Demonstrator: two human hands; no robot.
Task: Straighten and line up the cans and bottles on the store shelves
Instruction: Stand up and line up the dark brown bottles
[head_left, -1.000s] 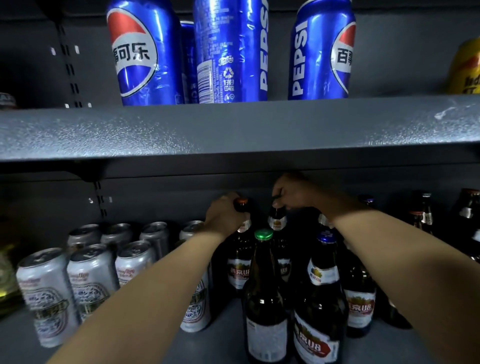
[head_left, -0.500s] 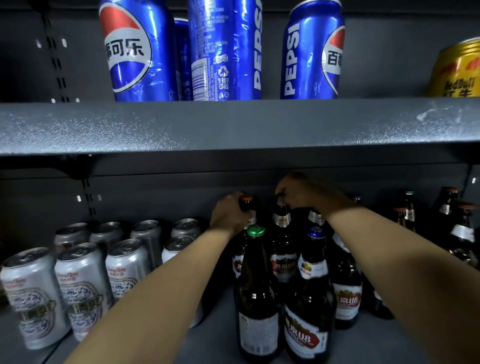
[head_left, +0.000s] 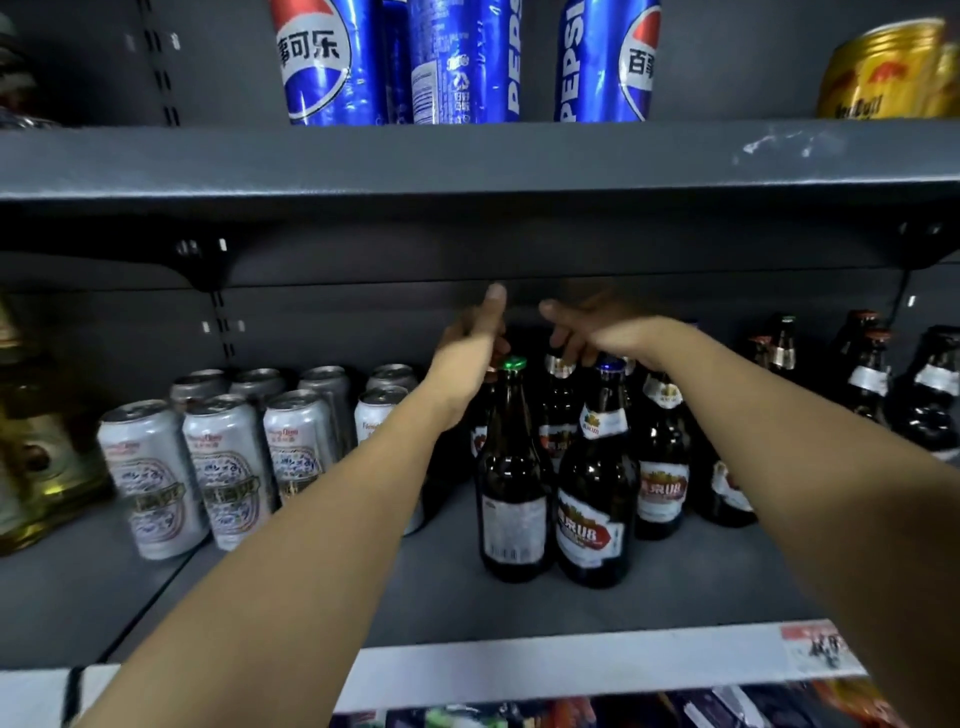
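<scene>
**Both hands lifted above the beer bottles**

From my remote seat, reading left to right: a gold bottle (head_left: 31, 431) sits at the shelf's (head_left: 675, 587) far left, then two rows of silver cans (head_left: 223, 462). My left hand (head_left: 467, 358) hovers over the green-capped bottle (head_left: 511, 467), thumb raised, fingers loose and holding nothing. Beside it stands the blue-capped bottle (head_left: 597, 478). My right hand (head_left: 608, 332) hangs just above the rear bottles (head_left: 662, 467), fingers spread downward, gripping nothing that I can see. More dark bottles (head_left: 872, 374) stand well apart at right. Above, Pepsi cans (head_left: 462, 62) and a gold can (head_left: 878, 73) line the upper shelf (head_left: 467, 156).
</scene>
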